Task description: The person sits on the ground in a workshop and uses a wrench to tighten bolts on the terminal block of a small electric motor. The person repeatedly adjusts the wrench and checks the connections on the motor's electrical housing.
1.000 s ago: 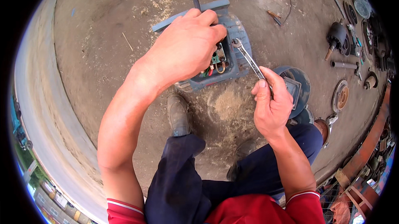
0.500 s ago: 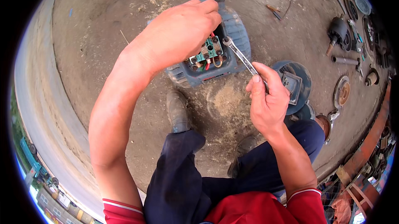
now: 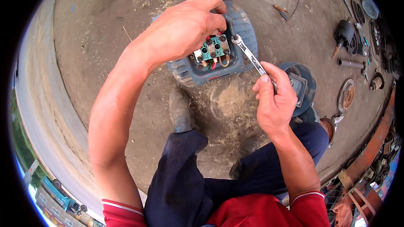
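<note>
A grey-blue finned electric motor [image 3: 245, 28] sits on the ground before me, its terminal box uncovered. Inside is a green terminal block [image 3: 214, 46] with dark studs and nuts, and red, green and tan wires run from it. My left hand [image 3: 189, 27] reaches over the box from the left, its fingers bent down at the far side by a red wire end; whatever they grip is hidden. My right hand [image 3: 275, 100] is closed round the shank of a combination wrench [image 3: 251, 57]. The wrench's upper end rests by the right rim of the box, beside a dark rod-like piece [image 3: 230, 25].
A dark round basin [image 3: 310, 84] holding a square metal cover [image 3: 298, 89] stands right of the motor. Farther right lie a dark cylindrical part [image 3: 341, 31], a pipe [image 3: 351, 63] and a rusty disc [image 3: 346, 94]. My boot [image 3: 181, 111] is close to the motor.
The whole view has shifted slightly. The left fingers have lifted and spread a little, showing more of the terminal block; the right hand keeps the wrench in nearly the same place.
</note>
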A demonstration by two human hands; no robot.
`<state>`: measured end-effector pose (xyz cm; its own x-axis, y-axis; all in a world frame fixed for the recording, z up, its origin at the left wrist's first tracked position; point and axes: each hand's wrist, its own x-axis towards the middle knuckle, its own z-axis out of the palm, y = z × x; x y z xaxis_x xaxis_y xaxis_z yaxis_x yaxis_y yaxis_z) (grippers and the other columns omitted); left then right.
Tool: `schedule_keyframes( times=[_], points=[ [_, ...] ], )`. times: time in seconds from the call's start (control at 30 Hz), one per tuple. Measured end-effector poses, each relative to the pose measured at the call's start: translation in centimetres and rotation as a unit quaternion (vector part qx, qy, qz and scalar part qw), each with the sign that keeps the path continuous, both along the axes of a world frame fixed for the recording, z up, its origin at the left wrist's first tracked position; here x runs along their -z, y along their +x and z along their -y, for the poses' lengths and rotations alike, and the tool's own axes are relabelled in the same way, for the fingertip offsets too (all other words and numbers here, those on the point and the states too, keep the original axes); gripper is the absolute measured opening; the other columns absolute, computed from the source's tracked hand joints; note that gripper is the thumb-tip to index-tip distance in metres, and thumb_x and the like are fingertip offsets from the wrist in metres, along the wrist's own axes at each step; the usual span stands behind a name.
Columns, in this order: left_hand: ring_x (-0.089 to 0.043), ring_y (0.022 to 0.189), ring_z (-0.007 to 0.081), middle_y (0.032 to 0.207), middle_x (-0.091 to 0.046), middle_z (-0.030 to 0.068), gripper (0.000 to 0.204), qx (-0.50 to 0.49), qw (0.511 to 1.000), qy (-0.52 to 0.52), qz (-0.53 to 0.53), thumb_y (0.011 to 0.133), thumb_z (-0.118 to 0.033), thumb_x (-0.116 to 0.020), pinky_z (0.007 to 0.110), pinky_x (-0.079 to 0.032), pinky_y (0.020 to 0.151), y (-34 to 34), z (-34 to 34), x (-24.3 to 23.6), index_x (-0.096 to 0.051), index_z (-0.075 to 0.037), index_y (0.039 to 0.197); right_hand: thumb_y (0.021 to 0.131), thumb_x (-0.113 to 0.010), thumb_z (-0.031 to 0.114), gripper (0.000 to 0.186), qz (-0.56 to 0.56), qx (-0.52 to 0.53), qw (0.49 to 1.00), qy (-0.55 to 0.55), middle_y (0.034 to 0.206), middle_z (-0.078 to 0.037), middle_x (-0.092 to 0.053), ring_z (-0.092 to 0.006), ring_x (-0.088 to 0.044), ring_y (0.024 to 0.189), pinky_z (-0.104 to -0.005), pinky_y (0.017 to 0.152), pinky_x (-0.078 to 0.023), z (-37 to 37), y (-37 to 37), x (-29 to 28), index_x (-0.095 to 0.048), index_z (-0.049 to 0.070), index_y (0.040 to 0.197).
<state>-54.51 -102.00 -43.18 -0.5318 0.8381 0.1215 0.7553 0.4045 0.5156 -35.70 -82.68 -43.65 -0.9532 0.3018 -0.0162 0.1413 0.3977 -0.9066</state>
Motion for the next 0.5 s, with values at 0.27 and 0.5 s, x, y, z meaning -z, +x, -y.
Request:
schedule_keyframes(
  times=[0.27, 0.5],
  points=[
    [-0.062, 0.112, 0.0309, 0.123, -0.064, 0.0098, 0.016, -0.029, 0.998, -0.03, -0.047, 0.085, -0.005, -0.071, 0.04, -0.053, 0.094, 1.3, -0.7, -1.2, -0.074, -0.003, 0.101, 0.101, -0.06, 0.002, 0.023, 0.014, -0.001, 1.0, -0.001, 0.074, -0.004, -0.065, -0.0076, -0.06, 0.066, -0.0243, 0.061, -0.049, -1.2, 0.7, -1.5, -0.063, -0.003, 0.123],
    [-0.064, 0.107, 0.0319, 0.119, -0.064, 0.0095, 0.014, 0.002, 0.999, -0.03, 0.037, 0.088, -0.003, -0.069, 0.041, -0.052, 0.09, -0.5, -0.4, -1.6, -0.068, -0.001, 0.102, 0.101, -0.062, 0.004, 0.023, 0.021, -0.015, 1.0, -0.012, 0.074, -0.004, -0.066, -0.0085, -0.061, 0.065, -0.0247, 0.06, -0.048, -1.6, 1.5, -1.3, -0.064, -0.003, 0.123]
  ],
)
